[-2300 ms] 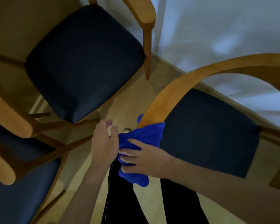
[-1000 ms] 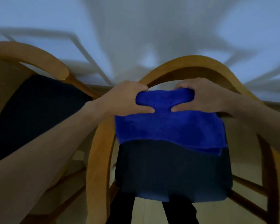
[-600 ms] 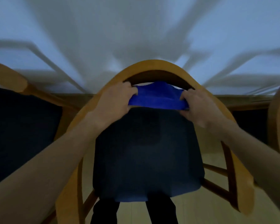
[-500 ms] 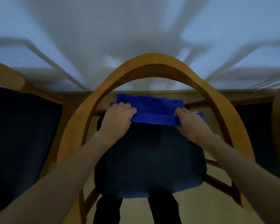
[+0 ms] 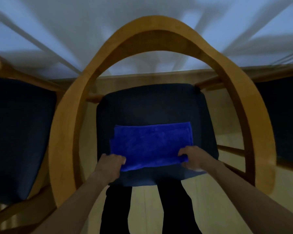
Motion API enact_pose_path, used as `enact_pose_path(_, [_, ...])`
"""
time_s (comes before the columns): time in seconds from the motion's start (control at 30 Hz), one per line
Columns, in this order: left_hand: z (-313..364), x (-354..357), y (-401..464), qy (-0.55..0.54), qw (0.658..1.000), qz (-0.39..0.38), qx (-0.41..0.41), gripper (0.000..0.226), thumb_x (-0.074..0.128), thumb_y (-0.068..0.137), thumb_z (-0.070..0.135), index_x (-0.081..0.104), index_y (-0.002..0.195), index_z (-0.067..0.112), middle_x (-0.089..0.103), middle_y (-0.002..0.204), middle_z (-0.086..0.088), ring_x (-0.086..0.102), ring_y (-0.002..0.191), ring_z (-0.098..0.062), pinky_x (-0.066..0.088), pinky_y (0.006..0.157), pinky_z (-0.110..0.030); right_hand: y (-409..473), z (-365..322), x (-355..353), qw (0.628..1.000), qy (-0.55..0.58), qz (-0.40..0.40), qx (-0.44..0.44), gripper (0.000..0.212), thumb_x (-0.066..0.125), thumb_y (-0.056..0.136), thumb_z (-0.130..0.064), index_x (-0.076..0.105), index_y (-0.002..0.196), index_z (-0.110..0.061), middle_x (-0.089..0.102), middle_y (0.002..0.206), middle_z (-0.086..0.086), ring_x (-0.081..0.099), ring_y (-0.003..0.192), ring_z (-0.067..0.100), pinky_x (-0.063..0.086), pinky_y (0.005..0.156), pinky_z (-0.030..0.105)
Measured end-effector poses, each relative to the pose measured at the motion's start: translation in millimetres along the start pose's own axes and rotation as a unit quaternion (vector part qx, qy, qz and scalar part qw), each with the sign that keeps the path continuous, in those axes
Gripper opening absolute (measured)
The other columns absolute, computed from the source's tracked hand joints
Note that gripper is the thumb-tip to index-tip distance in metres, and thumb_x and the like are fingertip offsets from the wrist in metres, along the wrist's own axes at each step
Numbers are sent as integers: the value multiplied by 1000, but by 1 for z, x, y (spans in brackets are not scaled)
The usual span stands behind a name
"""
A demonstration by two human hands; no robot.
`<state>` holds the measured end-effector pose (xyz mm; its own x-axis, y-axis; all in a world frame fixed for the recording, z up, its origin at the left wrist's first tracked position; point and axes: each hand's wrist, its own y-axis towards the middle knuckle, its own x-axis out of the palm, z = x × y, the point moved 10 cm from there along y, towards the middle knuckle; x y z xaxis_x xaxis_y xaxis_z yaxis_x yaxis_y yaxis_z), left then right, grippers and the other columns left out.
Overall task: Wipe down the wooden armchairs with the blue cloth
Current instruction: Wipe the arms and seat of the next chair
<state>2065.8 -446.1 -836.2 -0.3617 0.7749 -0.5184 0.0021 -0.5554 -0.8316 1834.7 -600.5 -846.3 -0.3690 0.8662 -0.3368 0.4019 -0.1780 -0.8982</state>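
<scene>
Both hands, left hand (image 5: 110, 163) and right hand (image 5: 194, 157), are pinching the near corners of the blue cloth (image 5: 150, 146). It is lying flat on the armchair (image 5: 71, 115)'s dark seat cushion (image 5: 152, 105), above a pale wooden floor (image 5: 227, 196).

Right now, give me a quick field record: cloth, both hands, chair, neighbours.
cloth: blue cloth folded, lying flat on the dark seat cushion
left hand: left hand grips the cloth's near left corner
right hand: right hand grips the near right corner
chair: curved wooden armrail arches round the seat
neighbours: dark-seated chair on the left, another at the right edge
</scene>
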Motion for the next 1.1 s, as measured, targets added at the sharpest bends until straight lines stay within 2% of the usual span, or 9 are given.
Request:
enact_pose_path(0.1, [3, 8, 5, -40, 996, -83, 13, 18, 58, 86, 25, 61, 103, 29, 58, 104, 10, 56, 100, -13, 44, 85, -29, 4, -11, -7, 999, -26, 44, -3, 26, 59, 87, -53, 67, 99, -31, 58, 109, -8, 54, 97, 11, 48, 89, 33])
enact_pose_path(0.2, [17, -32, 21, -80, 995, 58, 13, 21, 57, 87, 27, 60, 108, 24, 59, 103, 6, 58, 97, -14, 50, 85, -33, -7, -11, 5, 983, -15, 147, 106, 42, 48, 89, -60, 64, 83, -21, 56, 99, 0, 55, 88, 17, 52, 81, 37])
enact_pose_path(0.33, [46, -81, 46, -91, 974, 204, 34, 68, 68, 83, 24, 35, 142, 16, 44, 137, -4, 45, 122, -21, 41, 101, -35, -22, -24, 127, 912, 340, -58, 223, 38, 56, 87, -53, 57, 98, -17, 62, 102, 2, 60, 82, 15, 55, 73, 33])
enact_pose_path(0.43, [71, -87, 76, -37, 987, 141, 62, 91, 73, 80, 31, 18, 151, 12, 33, 149, -9, 34, 135, -26, 32, 110, -41, -19, -65, 166, 730, 644, -93, 210, 43, 66, 87, -48, 56, 113, -16, 62, 116, 0, 65, 97, 15, 55, 74, 29])
enact_pose_path(0.53, [92, -86, 91, 74, 990, 93, 78, 81, 72, 78, 35, 29, 143, 13, 42, 135, -9, 42, 122, -27, 34, 105, -46, -12, -68, 169, 630, 741, -24, 230, 30, 70, 88, -38, 63, 107, -15, 68, 107, 5, 68, 97, 15, 55, 76, 29])
enact_pose_path(0.73, [113, -97, 105, 123, 984, 75, 104, 44, 72, 80, 29, 52, 116, 13, 35, 131, -10, 45, 109, -25, 44, 95, -40, -12, -69, 165, 584, 780, -31, 222, 32, 76, 84, -38, 66, 107, -18, 69, 107, 0, 68, 98, 14, 55, 83, 33])
enact_pose_path(0.93, [111, -85, 116, 89, 994, -14, 67, 42, 67, 82, 24, 42, 114, 14, 59, 93, -1, 57, 83, -20, 40, 83, -37, -3, -81, 159, 487, 829, -8, 276, 20, 71, 89, -25, 61, 104, -17, 66, 105, 4, 65, 91, 15, 52, 76, 32])
enact_pose_path(1.0, [109, -80, 119, 86, 994, -50, 54, 18, 63, 82, 22, 49, 90, 16, 56, 84, 1, 54, 76, -17, 41, 83, -36, -1, -79, 161, 478, 829, 25, 289, 13, 65, 93, -22, 60, 104, -19, 65, 107, 4, 64, 94, 18, 46, 68, 31])
enact_pose_path(1.1, [108, -74, 116, 7, 989, -139, 48, 22, 65, 81, 26, 48, 70, 17, 57, 77, 1, 55, 74, -16, 41, 75, -34, -5, -72, 158, 468, 828, 103, 290, 3, 56, 94, -17, 57, 97, -18, 66, 106, 5, 65, 98, 24, 43, 62, 30])
